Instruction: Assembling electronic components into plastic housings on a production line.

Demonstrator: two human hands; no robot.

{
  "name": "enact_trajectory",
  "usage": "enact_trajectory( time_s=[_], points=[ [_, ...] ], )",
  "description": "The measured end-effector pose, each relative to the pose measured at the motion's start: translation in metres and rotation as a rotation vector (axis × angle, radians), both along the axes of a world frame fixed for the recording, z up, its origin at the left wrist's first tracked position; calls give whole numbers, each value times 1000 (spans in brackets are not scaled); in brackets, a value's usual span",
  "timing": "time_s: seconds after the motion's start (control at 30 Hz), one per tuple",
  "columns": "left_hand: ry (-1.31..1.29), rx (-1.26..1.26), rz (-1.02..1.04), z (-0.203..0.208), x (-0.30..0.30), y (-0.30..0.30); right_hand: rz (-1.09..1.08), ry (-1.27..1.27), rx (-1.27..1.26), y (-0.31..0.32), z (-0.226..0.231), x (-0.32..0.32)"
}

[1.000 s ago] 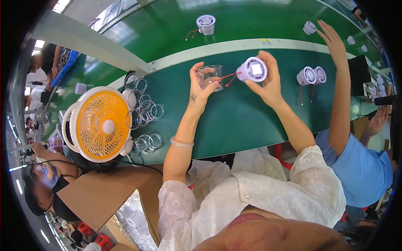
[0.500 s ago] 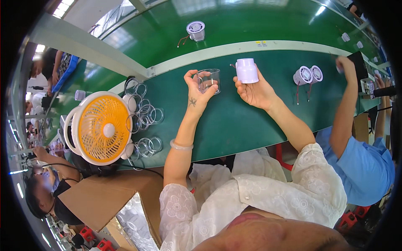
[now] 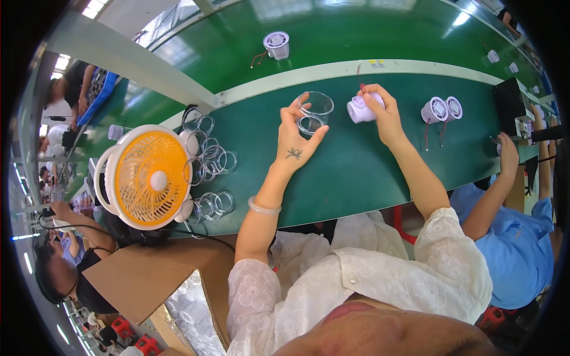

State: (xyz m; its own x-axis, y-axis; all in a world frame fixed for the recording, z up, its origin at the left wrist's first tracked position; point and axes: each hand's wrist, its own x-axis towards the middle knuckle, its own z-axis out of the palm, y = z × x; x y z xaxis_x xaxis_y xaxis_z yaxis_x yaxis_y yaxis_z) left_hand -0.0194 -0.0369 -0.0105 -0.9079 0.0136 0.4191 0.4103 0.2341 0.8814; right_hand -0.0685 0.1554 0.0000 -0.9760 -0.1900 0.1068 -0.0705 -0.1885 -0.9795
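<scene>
My left hand (image 3: 298, 137) is wrapped around a clear plastic cup (image 3: 318, 105), its open mouth tilted up. To the right of it, my right hand (image 3: 385, 113) grips a white cylindrical housing (image 3: 360, 110) from above, tipped on its side. A thin red wire shows by the fingertips of that hand. The cup and the housing are held apart, above the green table (image 3: 344, 172). Two more white housings (image 3: 438, 109) with round slotted tops and red wires stand on the table to the right.
A white and orange fan (image 3: 155, 178) stands at the left, beside several clear rings or cups (image 3: 214, 204). Another white housing (image 3: 276, 45) sits on the green surface beyond the pale rail (image 3: 285, 82). A co-worker's arm (image 3: 504, 169) reaches in at the right. An open cardboard box (image 3: 136, 273) is at lower left.
My right hand has turned the housing from upright onto its side and now holds it from above. My left hand has moved right with the cup. The co-worker's arm has lowered.
</scene>
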Motion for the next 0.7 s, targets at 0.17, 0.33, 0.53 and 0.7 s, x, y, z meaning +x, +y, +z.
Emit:
enact_trajectory(
  time_s=[0.17, 0.33, 0.53, 0.7],
  points=[
    [199, -368, 32, 5, 2, -1, -301, 655, 710, -10, 7, 6],
    [344, -623, 92, 16, 6, 5, -283, 977, 999, -14, 10, 10],
    [270, -653, 54, 16, 9, 7, -145, 1087, 838, -21, 9, 18],
    [171, -458, -1, 7, 7, 8, -60, 933, 647, -21, -2, 19]
  ],
)
